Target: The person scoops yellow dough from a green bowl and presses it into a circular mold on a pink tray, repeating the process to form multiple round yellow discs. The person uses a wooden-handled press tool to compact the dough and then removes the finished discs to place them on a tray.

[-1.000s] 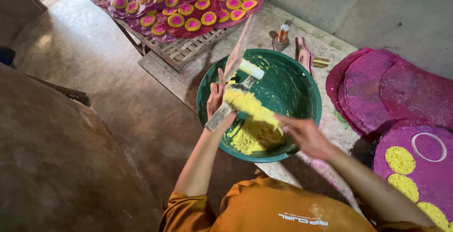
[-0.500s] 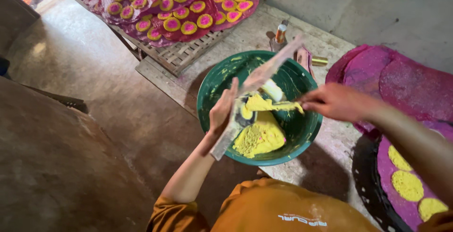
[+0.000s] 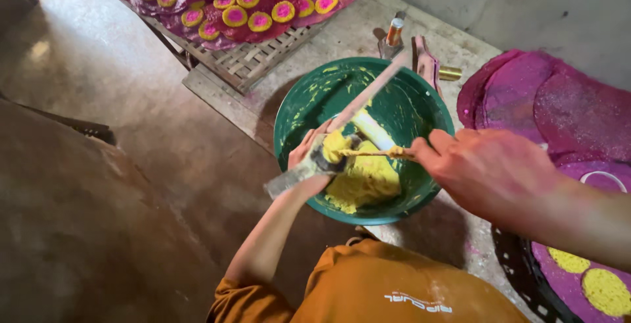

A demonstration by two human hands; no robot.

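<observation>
A green bowl [image 3: 420,109] sits on the floor in front of me with a mound of yellow paste [image 3: 365,178] inside. My left hand [image 3: 307,155] grips a long flat paddle [image 3: 368,96] that slants across the bowl, smeared with yellow paste. My right hand [image 3: 490,172] holds a thin stick [image 3: 374,153] coated in paste, its tip against the paddle over the bowl.
A woven bamboo rack [image 3: 253,63] at the top carries several pink discs with yellow rims [image 3: 259,21]. Large magenta rounds [image 3: 565,106] lie at the right, some with yellow patches [image 3: 605,290]. A small bottle [image 3: 394,34] stands behind the bowl.
My right hand has swung from the far right back toward the bowl, bringing the stick onto the paddle. The view has moved closer to the bowl.
</observation>
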